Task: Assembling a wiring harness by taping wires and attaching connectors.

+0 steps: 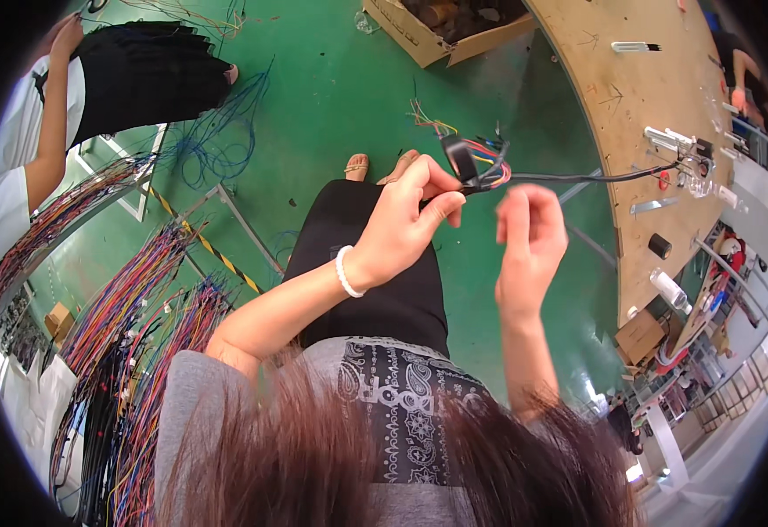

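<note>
Thumb and forefinger of my left hand (408,213) pinch a wire harness above my lap. Loose coloured wires (494,172) curve around just beyond the fingertips. A black ring that looks like a roll of tape (460,162) sits against the harness by the same fingers. From there a black sheathed cable (590,178) runs right to the wooden board. Just below this cable is my right hand (531,241), slightly blurred, its fingers curled in. Whatever those fingers may hold is hidden.
The curved wooden board (608,88) at right carries clear plastic fixtures (700,167) and a black cylinder (659,245). Bundles of coloured wires (129,325) hang at left. A co-worker (46,114) is at upper left. An open cardboard box (419,39) lies on the green floor.
</note>
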A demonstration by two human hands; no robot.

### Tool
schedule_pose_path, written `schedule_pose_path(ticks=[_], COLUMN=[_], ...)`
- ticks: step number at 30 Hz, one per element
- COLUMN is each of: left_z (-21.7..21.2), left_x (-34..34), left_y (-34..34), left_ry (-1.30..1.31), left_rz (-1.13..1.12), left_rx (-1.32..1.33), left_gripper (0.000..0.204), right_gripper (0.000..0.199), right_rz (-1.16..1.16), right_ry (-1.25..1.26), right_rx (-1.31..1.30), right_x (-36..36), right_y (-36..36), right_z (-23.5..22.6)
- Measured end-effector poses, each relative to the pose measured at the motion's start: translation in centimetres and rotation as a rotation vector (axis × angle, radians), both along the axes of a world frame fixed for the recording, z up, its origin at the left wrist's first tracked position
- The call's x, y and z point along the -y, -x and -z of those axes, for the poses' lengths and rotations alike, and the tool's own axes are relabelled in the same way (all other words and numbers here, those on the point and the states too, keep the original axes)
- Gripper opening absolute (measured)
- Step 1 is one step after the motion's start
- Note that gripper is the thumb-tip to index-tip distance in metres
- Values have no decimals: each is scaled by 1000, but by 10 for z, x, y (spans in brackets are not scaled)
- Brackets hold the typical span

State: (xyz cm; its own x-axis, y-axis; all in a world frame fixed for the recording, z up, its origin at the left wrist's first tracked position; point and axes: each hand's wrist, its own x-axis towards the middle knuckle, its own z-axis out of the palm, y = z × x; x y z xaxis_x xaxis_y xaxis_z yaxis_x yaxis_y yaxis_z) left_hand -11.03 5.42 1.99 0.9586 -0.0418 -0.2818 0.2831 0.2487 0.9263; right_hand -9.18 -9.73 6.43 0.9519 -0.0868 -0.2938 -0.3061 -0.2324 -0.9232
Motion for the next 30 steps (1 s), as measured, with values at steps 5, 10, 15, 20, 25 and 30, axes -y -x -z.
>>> schedule_pose_path(ticks=[5, 10, 15, 20, 25, 30], left_z=[-3, 6, 4, -5, 14, 19], left_x=[-10, -14, -24, -17, -17, -12], left_y=[-4, -7, 0, -8, -8, -5], left_ry=[169, 67, -86, -236, -873, -964], left_rz=[133, 195, 342, 239, 257, 312], left_rx=[-138, -70, -65, -52, 424, 590], left_gripper=[13, 21, 19, 15, 8, 8], right_gripper=[42, 50, 51, 32, 15, 15], right_rz=[-45, -403, -437, -388, -232, -205], right_ry=[-529, -540, -702, -579, -111, -64], right_rx=[-202, -175, -255, -185, -5, -199], right_x=[-5, 21, 11, 11, 3, 9], right_y=[7, -13, -20, -18, 12, 37], right_z=[35, 64, 59, 88, 74, 23])
